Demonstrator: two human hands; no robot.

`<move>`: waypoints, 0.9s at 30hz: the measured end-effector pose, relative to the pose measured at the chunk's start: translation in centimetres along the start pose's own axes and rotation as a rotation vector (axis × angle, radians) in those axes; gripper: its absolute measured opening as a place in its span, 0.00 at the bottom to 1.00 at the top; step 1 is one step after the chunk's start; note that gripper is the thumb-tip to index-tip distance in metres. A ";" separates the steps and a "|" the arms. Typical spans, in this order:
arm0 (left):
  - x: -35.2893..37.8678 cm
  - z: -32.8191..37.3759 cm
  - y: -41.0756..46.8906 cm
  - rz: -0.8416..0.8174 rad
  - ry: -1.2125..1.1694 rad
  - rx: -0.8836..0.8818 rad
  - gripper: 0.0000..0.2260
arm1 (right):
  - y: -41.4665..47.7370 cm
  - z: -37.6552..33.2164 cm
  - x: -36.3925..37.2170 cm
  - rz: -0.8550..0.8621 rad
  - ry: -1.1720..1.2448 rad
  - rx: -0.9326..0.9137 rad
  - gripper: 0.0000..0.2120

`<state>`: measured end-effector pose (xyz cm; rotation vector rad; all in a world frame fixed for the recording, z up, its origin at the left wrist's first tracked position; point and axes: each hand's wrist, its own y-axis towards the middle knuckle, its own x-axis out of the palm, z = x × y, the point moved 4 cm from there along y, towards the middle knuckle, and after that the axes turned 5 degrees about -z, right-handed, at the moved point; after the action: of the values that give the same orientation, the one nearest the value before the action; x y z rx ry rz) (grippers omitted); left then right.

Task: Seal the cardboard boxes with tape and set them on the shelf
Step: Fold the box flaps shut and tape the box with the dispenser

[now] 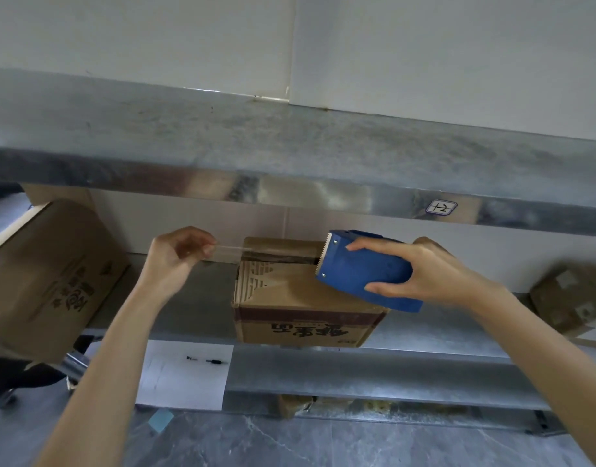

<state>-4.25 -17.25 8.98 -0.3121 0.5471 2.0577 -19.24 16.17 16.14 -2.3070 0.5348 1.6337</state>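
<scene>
Large box (pixel 44 274), left: we found it cut off by the frame edge. Parcel (pixel 573 298), right: likewise cut. Middle box (pixel 290 298): the blue tape dispenser (pixel 367 271) hid its top's right end. Shelf label (pixel 441 207): marks we could not read. Two dark items (pixel 207 359) on the white sheet (pixel 175 382): too small to tell.

There are three boxes: left box (pixel 47 274), middle box (pixel 290 294), right box (pixel 573 298). Two hands: left hand (pixel 178 257), right hand (pixel 421 271). One tape dispenser (pixel 367 274), one tape strip (pixel 229 247), two pens (pixel 217 361).
</scene>
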 end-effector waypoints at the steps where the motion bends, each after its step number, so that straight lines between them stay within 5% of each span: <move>1: 0.2 0.1 0.0 -0.003 -0.005 0.007 0.04 | -0.1 0.1 0.0 0.003 -0.004 0.006 0.27; 11: 4.2 0.5 -0.6 -0.136 0.009 0.013 0.21 | -0.4 2.7 -0.7 -0.055 0.162 0.099 0.27; 27: 5.3 -0.7 -1.5 -0.081 0.120 -0.043 0.21 | 2.8 4.1 -0.3 -0.198 0.383 0.155 0.25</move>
<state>-5.73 -12.98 5.71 -0.4786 0.5543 1.9835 -24.02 15.43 15.04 -2.4717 0.4726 1.0296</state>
